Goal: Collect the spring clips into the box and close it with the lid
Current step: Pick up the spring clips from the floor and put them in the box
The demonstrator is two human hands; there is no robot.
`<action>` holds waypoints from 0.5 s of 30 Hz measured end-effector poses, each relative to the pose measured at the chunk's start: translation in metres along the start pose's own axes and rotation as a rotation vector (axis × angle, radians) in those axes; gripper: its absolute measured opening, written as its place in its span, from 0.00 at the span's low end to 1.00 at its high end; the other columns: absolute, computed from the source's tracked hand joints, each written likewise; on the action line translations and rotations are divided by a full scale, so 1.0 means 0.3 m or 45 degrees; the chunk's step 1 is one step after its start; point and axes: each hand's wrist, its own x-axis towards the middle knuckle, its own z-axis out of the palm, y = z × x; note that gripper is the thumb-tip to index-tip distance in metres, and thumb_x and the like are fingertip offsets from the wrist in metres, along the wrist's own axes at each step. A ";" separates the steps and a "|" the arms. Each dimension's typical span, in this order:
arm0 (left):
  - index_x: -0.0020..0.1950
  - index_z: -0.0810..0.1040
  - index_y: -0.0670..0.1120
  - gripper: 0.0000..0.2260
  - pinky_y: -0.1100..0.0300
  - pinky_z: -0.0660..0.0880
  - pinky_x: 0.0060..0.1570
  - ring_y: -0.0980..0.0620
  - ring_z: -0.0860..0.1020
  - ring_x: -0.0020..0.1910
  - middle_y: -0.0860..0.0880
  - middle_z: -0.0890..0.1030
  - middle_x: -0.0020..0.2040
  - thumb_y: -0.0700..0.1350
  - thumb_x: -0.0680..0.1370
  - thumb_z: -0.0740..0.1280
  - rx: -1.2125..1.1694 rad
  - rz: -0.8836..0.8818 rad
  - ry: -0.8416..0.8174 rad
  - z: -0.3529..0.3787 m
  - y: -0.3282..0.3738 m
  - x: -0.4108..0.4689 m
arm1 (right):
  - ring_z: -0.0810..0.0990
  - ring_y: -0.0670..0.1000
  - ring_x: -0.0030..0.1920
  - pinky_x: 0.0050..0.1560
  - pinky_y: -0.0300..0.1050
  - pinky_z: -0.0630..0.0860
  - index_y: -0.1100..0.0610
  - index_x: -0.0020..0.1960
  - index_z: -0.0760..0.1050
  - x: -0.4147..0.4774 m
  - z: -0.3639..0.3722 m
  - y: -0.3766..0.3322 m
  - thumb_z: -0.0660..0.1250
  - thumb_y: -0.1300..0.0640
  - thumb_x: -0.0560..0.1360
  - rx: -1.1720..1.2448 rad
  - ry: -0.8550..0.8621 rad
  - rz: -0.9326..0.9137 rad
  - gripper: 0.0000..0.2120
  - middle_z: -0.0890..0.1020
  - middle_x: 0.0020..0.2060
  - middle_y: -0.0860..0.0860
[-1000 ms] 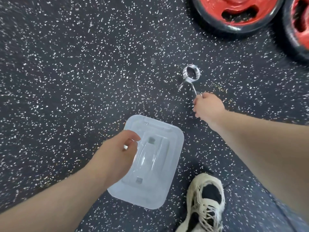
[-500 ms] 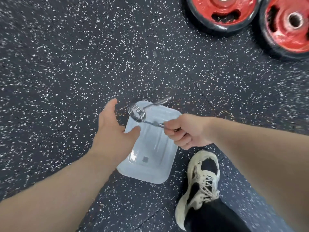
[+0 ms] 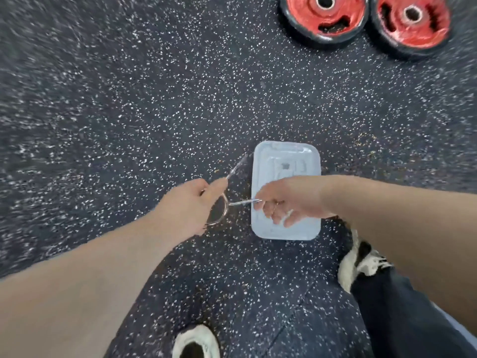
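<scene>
A metal spring clip (image 3: 219,210) hangs above the speckled floor between my hands. My left hand (image 3: 191,205) is closed around its coil, with the thumb on one handle that sticks up to the right. The other handle runs right to my right hand (image 3: 286,200), where its tip meets the thumb and forefinger; the remaining fingers are spread loosely. Beneath my right hand a translucent plastic lid or shallow box (image 3: 284,156) lies flat on the floor; I cannot tell which it is. The frame is motion-blurred.
Two red weight plates (image 3: 325,16) (image 3: 413,21) lie on the black speckled rubber floor at the top right. My white shoes (image 3: 361,262) (image 3: 196,342) and a dark trouser leg (image 3: 402,319) are at the bottom.
My right hand lifted the clip off the floor and carried it left across the lid. My left hand left the lid and took hold of the coil. The view shifted left.
</scene>
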 end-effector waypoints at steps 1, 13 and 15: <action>0.52 0.75 0.52 0.24 0.52 0.81 0.45 0.51 0.83 0.31 0.49 0.79 0.33 0.69 0.77 0.51 0.046 0.008 0.010 -0.021 -0.021 -0.022 | 0.80 0.57 0.51 0.60 0.52 0.78 0.57 0.56 0.75 -0.001 0.051 -0.020 0.59 0.52 0.80 -0.088 0.079 -0.021 0.10 0.77 0.48 0.58; 0.53 0.77 0.49 0.26 0.61 0.72 0.28 0.49 0.79 0.28 0.49 0.78 0.31 0.67 0.78 0.52 0.538 0.068 -0.181 0.221 -0.172 -0.182 | 0.55 0.53 0.76 0.71 0.62 0.61 0.45 0.78 0.51 0.014 0.480 0.253 0.67 0.42 0.70 -0.820 0.506 -0.414 0.42 0.57 0.77 0.48; 0.53 0.77 0.49 0.26 0.60 0.70 0.28 0.52 0.76 0.27 0.50 0.77 0.31 0.69 0.77 0.52 0.597 0.156 -0.208 0.273 -0.160 -0.212 | 0.67 0.52 0.68 0.65 0.61 0.68 0.46 0.73 0.61 -0.043 0.513 0.322 0.66 0.39 0.69 -0.797 0.543 -0.412 0.35 0.71 0.68 0.47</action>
